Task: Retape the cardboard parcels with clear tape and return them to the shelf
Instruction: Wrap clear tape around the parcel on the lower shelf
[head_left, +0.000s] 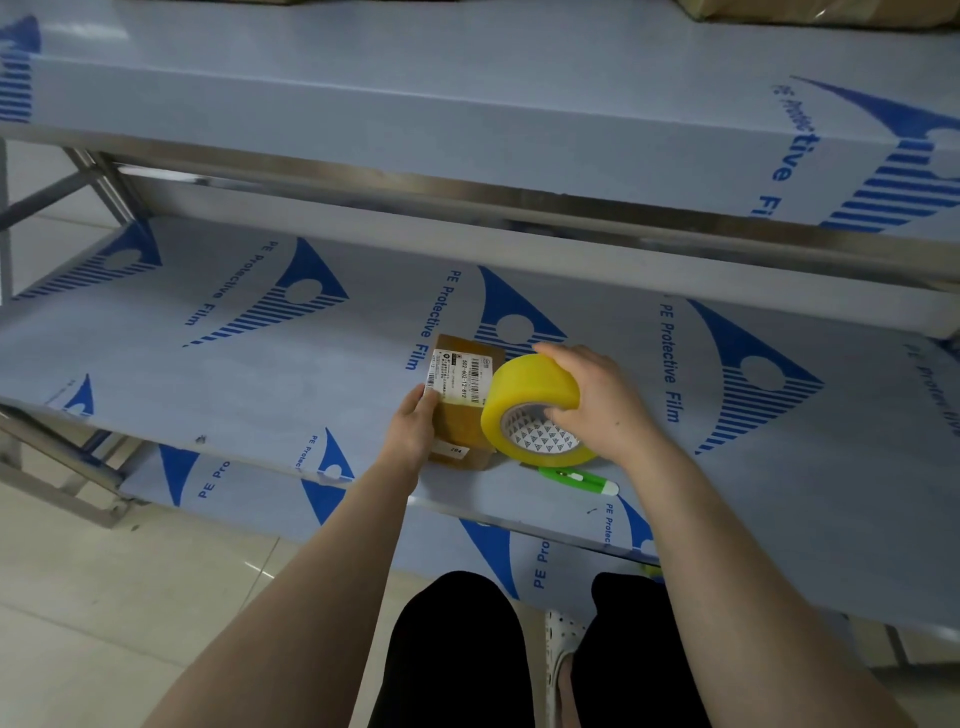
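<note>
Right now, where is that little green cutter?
In the head view, the green cutter lies on the film-covered shelf near its front edge, just in front of the tape roll held by the right hand, right of the cardboard parcel.

Bare forearms stretched forward, left hand (413, 431) gripping, right hand (602, 400) curled, thumb tucked inward

Taped parcel (460, 410), yellowish tape roll (535, 410) beside.

Shelf film (670, 358) — "PE Protective Film"; parcel (462, 410) sticker — "204"
</note>
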